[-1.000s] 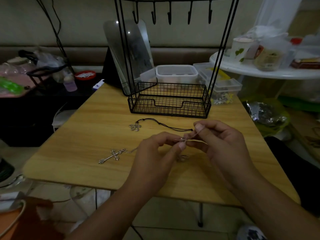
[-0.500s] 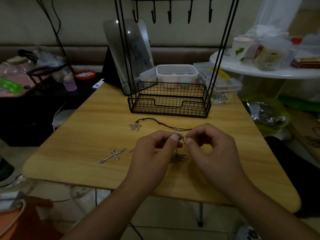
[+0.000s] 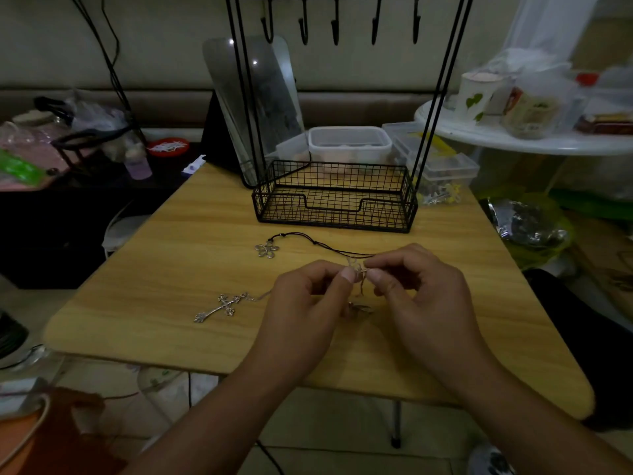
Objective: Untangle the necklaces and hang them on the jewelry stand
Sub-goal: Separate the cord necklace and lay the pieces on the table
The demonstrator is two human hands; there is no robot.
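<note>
Between left hand point(image 3: 305, 299) and right hand point(image 3: 421, 296): both pinch tangled chains point(image 3: 358, 270). Beyond, stand hooks point(image 3: 335, 27) bare; 0 hung.

No lettering, brand or number is showing clearly enough to read. The white cup point(image 3: 476, 97) on the round side table point(image 3: 524, 144) is bearing only green heart shapes, and the jar label point(image 3: 529, 111) beside it is too blurred to make out.

Matt wood-grain table point(image 3: 178, 269), black wire stand point(image 3: 334, 214)
</note>
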